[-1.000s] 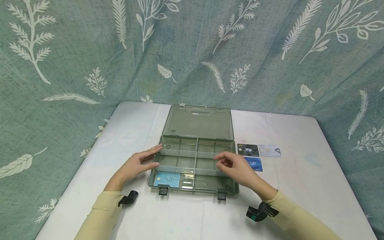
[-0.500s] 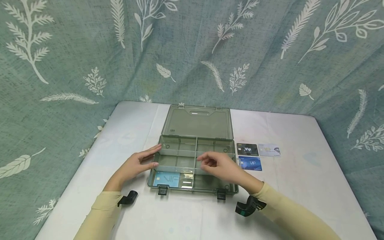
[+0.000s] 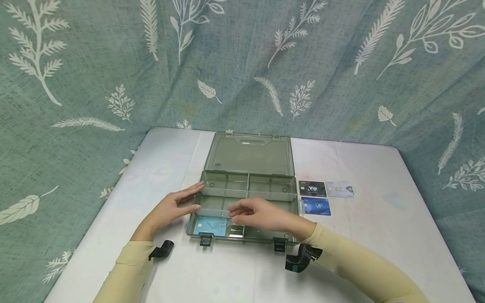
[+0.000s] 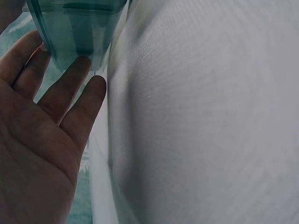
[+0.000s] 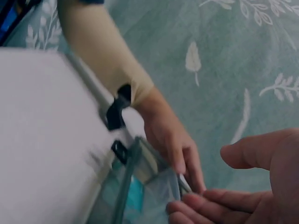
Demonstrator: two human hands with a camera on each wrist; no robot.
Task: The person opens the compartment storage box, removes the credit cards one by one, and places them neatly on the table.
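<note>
A translucent grey-green compartment box (image 3: 252, 241) lies with its lid (image 3: 250, 153) folded back. My left hand (image 3: 172, 210) rests its fingertips on the box's left wall, thumb apart from the straight fingers; in the left wrist view the fingers (image 4: 70, 88) touch the wall from outside. Over the box's middle hovers my right hand (image 3: 265, 214), fingers extended and thumb apart, nothing held. Its fingertips are by the divider behind the front left compartment; touching or not, I cannot tell. A light blue VIP card (image 3: 210, 226) lies flat in that compartment. My right hand hides part of the dividers.
Right of the box lie a black VIP card (image 3: 312, 189), a silver-white VIP card (image 3: 340, 190) and a blue VIP card (image 3: 317, 206) on the white cloth (image 3: 242, 273). Two dark latches (image 3: 205, 240) stick out at the box's front. A leaf-patterned curtain (image 3: 242, 63) rises behind.
My right hand has moved left across the box, from its right side to near the front left compartment, and its curled fingers have straightened. The left hand has stayed put.
</note>
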